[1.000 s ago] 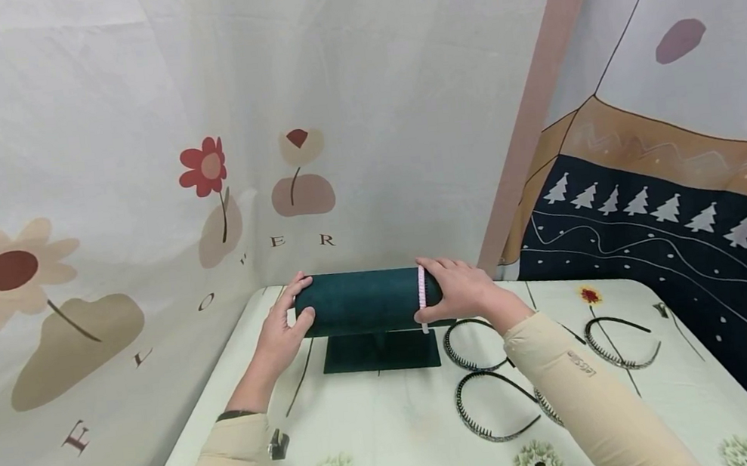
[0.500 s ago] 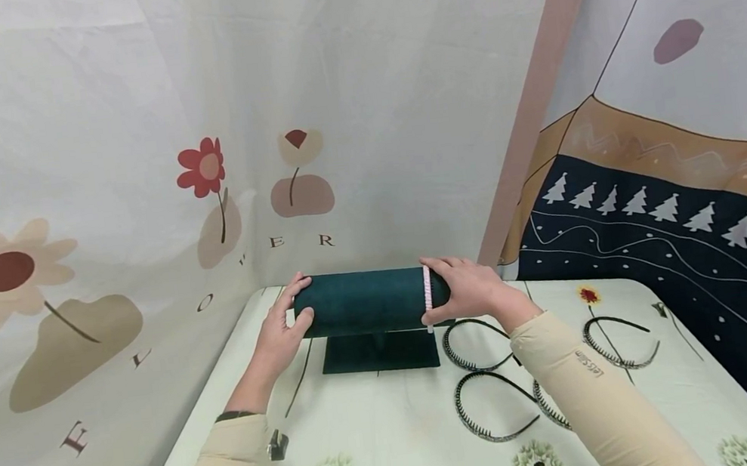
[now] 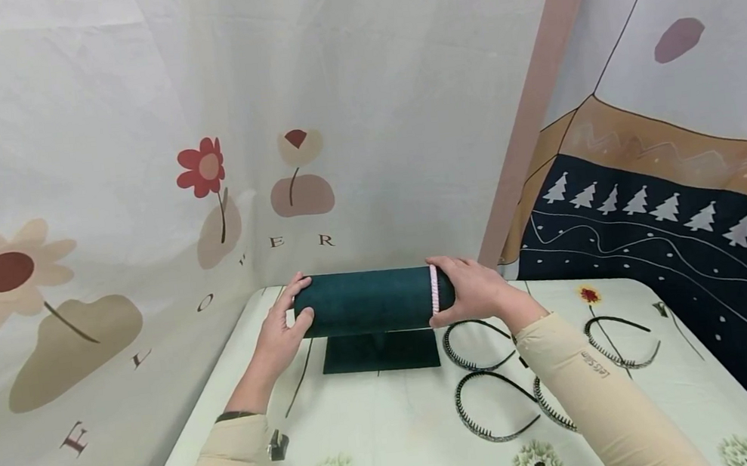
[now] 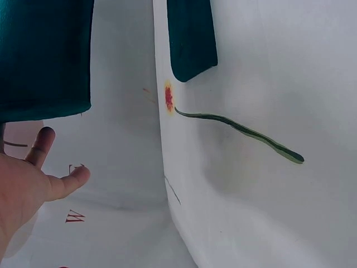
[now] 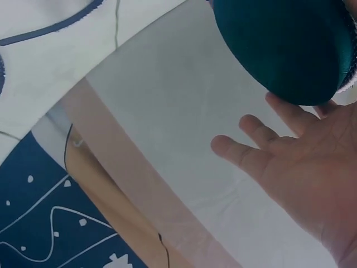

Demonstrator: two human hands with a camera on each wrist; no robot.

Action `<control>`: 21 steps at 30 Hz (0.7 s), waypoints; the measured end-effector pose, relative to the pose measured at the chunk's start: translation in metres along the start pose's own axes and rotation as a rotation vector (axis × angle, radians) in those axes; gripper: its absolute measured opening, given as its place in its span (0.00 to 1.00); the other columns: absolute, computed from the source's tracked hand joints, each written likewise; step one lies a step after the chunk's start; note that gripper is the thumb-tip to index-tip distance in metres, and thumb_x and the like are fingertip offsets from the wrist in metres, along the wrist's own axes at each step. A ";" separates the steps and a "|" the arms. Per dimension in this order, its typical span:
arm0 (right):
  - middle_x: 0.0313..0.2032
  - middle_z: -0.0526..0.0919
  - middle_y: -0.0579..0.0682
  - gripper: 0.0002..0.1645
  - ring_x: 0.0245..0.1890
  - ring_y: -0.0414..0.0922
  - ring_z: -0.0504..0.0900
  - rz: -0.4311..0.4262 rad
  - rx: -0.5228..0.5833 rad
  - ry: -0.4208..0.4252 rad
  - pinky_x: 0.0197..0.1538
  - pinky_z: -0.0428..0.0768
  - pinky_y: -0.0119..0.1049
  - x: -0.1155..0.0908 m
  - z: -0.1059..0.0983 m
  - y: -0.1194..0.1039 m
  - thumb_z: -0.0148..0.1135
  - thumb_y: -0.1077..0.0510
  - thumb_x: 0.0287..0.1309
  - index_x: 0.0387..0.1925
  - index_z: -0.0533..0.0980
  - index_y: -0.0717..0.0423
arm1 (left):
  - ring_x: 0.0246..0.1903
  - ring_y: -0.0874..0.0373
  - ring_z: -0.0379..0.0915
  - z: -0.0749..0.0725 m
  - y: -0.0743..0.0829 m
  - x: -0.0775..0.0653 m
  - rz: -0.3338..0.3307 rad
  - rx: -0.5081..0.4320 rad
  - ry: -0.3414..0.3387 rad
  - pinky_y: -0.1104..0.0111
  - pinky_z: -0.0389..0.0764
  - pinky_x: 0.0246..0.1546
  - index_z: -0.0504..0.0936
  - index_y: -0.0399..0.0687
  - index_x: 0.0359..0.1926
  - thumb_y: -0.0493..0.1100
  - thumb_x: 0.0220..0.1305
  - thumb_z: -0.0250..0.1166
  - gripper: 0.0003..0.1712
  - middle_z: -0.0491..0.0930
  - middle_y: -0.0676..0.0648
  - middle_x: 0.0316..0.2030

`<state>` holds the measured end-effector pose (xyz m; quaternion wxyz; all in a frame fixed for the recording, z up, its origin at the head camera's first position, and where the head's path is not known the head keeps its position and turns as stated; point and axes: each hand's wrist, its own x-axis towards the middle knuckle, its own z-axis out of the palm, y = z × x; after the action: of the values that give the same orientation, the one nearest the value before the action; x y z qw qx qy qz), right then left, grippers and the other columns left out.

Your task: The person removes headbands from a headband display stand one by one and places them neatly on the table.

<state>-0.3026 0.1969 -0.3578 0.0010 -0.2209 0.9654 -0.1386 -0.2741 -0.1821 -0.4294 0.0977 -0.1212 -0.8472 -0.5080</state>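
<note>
A dark green velvet display roll (image 3: 363, 302) lies sideways on its flat-footed stand (image 3: 379, 352). My left hand (image 3: 283, 332) grips the roll's left end, thumb in front and fingers over the top. Around the right end of the roll sits a thin pink headband (image 3: 434, 289). The right hand (image 3: 471, 289) pinches this headband, a fingertip at the top and the thumb low in front. Its other fingers (image 5: 240, 153) spread out past the roll's end in the right wrist view. How far the headband reaches behind the roll is hidden.
Several dark toothed headbands lie on the right of the table, one (image 3: 497, 406) near the front and another (image 3: 620, 344) farther right. A small dark object (image 3: 277, 446) rests beside the left sleeve. Printed curtains (image 3: 361, 113) stand close behind the roll.
My right hand has slid the pink headband a little to the right along the roll, closer to its end. The left hand has stayed on the left end.
</note>
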 end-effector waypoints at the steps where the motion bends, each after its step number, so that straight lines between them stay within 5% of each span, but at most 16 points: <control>1: 0.73 0.74 0.54 0.69 0.70 0.61 0.71 -0.002 0.016 0.002 0.63 0.81 0.60 0.000 0.000 0.002 0.81 0.32 0.47 0.84 0.56 0.42 | 0.83 0.38 0.50 0.000 0.000 0.000 0.001 -0.001 0.001 0.28 0.57 0.76 0.63 0.63 0.82 0.45 0.83 0.54 0.31 0.48 0.53 0.87; 11: 0.80 0.61 0.55 0.72 0.73 0.59 0.64 -0.033 0.231 -0.034 0.68 0.79 0.60 -0.001 0.004 0.019 0.86 0.42 0.46 0.84 0.50 0.48 | 0.81 0.37 0.53 0.000 -0.002 0.000 -0.001 0.002 -0.001 0.28 0.59 0.75 0.63 0.64 0.82 0.46 0.83 0.54 0.32 0.48 0.55 0.87; 21: 0.73 0.67 0.59 0.68 0.68 0.55 0.71 -0.023 0.358 0.024 0.70 0.78 0.58 -0.012 0.011 0.046 0.86 0.45 0.46 0.80 0.53 0.54 | 0.81 0.36 0.54 0.000 -0.002 0.001 -0.001 0.008 -0.007 0.28 0.60 0.75 0.62 0.65 0.83 0.46 0.83 0.53 0.32 0.47 0.55 0.87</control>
<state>-0.3109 0.2391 -0.3813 0.0274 -0.2266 0.9226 -0.3110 -0.2761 -0.1832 -0.4310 0.0951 -0.1224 -0.8495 -0.5043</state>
